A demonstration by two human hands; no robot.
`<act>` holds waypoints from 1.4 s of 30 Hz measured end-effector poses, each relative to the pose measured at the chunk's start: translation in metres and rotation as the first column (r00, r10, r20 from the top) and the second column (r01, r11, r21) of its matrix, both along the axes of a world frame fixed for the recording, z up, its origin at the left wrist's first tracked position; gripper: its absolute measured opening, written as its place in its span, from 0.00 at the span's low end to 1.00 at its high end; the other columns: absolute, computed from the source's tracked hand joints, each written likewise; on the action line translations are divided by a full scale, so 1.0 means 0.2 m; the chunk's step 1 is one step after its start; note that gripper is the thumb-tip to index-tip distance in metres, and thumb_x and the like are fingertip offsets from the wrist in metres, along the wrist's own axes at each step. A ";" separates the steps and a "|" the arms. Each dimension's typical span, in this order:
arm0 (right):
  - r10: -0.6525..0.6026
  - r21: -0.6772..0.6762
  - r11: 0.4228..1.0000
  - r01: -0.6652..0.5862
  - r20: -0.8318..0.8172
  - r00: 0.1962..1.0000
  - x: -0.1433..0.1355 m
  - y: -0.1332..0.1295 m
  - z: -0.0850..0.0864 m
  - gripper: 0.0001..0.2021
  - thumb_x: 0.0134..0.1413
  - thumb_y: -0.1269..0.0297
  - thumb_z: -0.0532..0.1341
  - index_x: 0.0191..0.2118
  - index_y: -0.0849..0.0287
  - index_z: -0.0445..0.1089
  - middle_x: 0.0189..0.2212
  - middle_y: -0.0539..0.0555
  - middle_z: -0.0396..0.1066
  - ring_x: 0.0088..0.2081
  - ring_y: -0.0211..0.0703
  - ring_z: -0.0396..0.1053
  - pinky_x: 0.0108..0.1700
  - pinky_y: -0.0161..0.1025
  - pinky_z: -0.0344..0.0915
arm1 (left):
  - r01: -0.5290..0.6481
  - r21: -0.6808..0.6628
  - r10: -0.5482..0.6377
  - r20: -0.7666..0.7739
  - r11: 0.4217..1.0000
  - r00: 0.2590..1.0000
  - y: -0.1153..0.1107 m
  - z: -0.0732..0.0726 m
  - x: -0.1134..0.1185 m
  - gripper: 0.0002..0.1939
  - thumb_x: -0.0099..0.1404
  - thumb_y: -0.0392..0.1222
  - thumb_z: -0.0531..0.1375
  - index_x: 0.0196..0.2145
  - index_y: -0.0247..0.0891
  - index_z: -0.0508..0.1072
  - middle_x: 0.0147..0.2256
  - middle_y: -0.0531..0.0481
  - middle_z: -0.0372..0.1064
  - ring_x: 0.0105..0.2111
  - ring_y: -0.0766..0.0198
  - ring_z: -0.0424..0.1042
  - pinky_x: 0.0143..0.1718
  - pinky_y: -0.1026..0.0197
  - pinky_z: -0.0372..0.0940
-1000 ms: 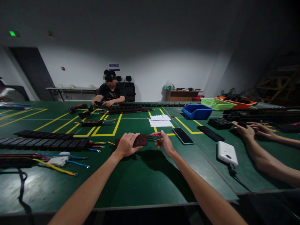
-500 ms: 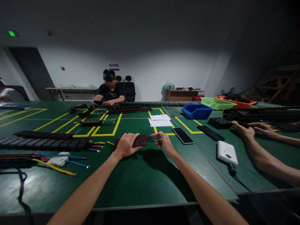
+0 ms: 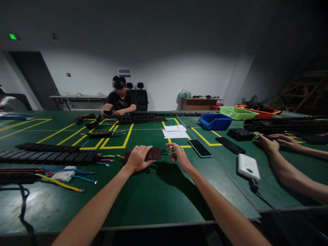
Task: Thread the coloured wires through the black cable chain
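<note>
My left hand (image 3: 139, 158) is wrapped over a dark reddish-brown strip-shaped block (image 3: 155, 153), which it holds above the green table. Several thin coloured wires (image 3: 165, 150) come out of the block's right end. They run into the fingers of my right hand (image 3: 179, 156), whose index finger is stretched out above them while the other fingers curl around the wires. Under the fingers the wire ends are hidden. Beyond the block's left end, a yellow wire (image 3: 120, 156) shows.
Black socket strips (image 3: 51, 157) with lugged wires lie at left. To the right are a phone (image 3: 200, 148), a black slab (image 3: 230, 145), a white power bank (image 3: 248, 166) and a blue bin (image 3: 215, 122). A co-worker's hands (image 3: 271, 141) work at far right; another person sits opposite.
The index finger of my right hand has straightened and lifted off the wires a little. My left hand and the block stay put. The co-worker's hands at right have shifted slightly.
</note>
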State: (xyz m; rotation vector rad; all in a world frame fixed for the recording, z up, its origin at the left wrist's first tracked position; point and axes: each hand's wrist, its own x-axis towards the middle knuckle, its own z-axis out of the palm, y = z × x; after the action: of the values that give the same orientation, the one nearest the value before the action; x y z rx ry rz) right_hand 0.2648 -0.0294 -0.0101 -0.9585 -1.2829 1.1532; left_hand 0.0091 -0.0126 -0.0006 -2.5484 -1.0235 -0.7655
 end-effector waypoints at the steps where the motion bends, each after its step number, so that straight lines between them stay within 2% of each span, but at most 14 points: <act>1: 0.002 -0.001 1.000 -0.002 -0.006 1.000 0.00 0.00 0.00 0.30 0.61 0.39 0.53 0.51 0.59 0.73 0.23 0.49 0.66 0.18 0.34 0.60 0.18 0.31 0.54 | 0.001 0.001 -0.001 0.002 1.000 1.000 0.00 0.00 0.00 0.35 0.66 0.63 0.58 0.60 0.35 0.65 0.49 0.36 0.73 0.45 0.47 0.72 0.45 0.46 0.63; 22: -0.011 0.004 1.000 0.012 -0.020 1.000 -0.01 -0.01 0.03 0.27 0.61 0.41 0.53 0.45 0.61 0.75 0.21 0.49 0.66 0.17 0.34 0.59 0.18 0.32 0.53 | -0.029 -0.002 0.029 0.046 1.000 0.999 -0.01 0.01 0.00 0.34 0.66 0.64 0.57 0.60 0.36 0.65 0.46 0.38 0.73 0.44 0.47 0.72 0.44 0.48 0.62; 28: 0.021 0.025 0.999 -0.021 -0.026 0.999 -0.02 -0.01 0.05 0.27 0.56 0.40 0.60 0.47 0.61 0.72 0.22 0.47 0.65 0.17 0.32 0.58 0.17 0.31 0.52 | -0.069 0.028 0.068 0.044 0.997 0.997 0.00 0.01 0.00 0.34 0.67 0.65 0.56 0.59 0.35 0.65 0.45 0.38 0.73 0.43 0.48 0.71 0.44 0.49 0.62; 30: -0.018 0.059 0.998 0.018 -0.010 1.000 -0.01 0.00 0.05 0.25 0.54 0.42 0.63 0.46 0.60 0.71 0.23 0.45 0.63 0.17 0.31 0.57 0.17 0.31 0.51 | -0.076 0.034 0.075 0.046 0.997 0.996 0.00 0.01 0.00 0.34 0.67 0.64 0.56 0.59 0.35 0.65 0.45 0.38 0.73 0.43 0.48 0.71 0.44 0.49 0.62; 33: -0.144 0.141 0.980 0.140 0.021 0.989 0.01 0.00 0.06 0.22 0.55 0.46 0.63 0.47 0.58 0.69 0.24 0.44 0.61 0.17 0.31 0.56 0.18 0.32 0.51 | -0.103 0.051 0.099 0.070 0.993 0.993 0.01 0.00 -0.01 0.34 0.67 0.64 0.56 0.60 0.36 0.65 0.45 0.38 0.73 0.43 0.48 0.71 0.44 0.49 0.61; 36: -0.315 0.275 0.917 0.289 0.053 0.948 0.04 -0.02 0.07 0.21 0.58 0.50 0.61 0.52 0.57 0.67 0.27 0.46 0.63 0.21 0.34 0.57 0.21 0.33 0.54 | -0.151 0.076 0.143 0.104 0.986 0.984 0.02 0.00 -0.01 0.34 0.67 0.64 0.57 0.60 0.36 0.65 0.45 0.38 0.73 0.43 0.47 0.71 0.45 0.49 0.61; 38: -0.411 0.379 0.857 0.349 0.095 0.906 0.05 -0.04 0.08 0.25 0.58 0.53 0.61 0.59 0.56 0.65 0.30 0.48 0.64 0.23 0.35 0.59 0.24 0.34 0.56 | -0.171 0.089 0.160 0.123 0.981 0.980 0.02 -0.01 -0.01 0.33 0.67 0.64 0.57 0.60 0.36 0.65 0.45 0.38 0.73 0.43 0.47 0.71 0.45 0.49 0.61; 40: -0.441 0.453 0.830 0.325 0.178 0.880 0.05 -0.06 0.08 0.30 0.56 0.56 0.62 0.64 0.55 0.62 0.32 0.49 0.66 0.24 0.36 0.59 0.26 0.35 0.57 | -0.177 0.095 0.164 0.134 0.980 0.977 0.02 -0.01 -0.01 0.34 0.67 0.64 0.56 0.60 0.36 0.65 0.46 0.37 0.73 0.44 0.47 0.71 0.45 0.48 0.62; 42: -0.413 0.481 0.843 0.240 0.292 0.863 0.04 -0.08 0.08 0.32 0.56 0.57 0.63 0.66 0.53 0.60 0.34 0.50 0.69 0.23 0.36 0.58 0.28 0.36 0.57 | -0.168 0.094 0.156 0.129 0.981 0.979 0.02 0.00 -0.01 0.34 0.67 0.64 0.56 0.60 0.36 0.65 0.46 0.37 0.73 0.44 0.46 0.71 0.45 0.48 0.62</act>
State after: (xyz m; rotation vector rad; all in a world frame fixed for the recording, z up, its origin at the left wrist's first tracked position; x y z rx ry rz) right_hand 0.2725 -0.0452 0.0057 -1.0478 -1.5267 0.3815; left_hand 0.0062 -0.0089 -0.0009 -2.3214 -1.1803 -0.9117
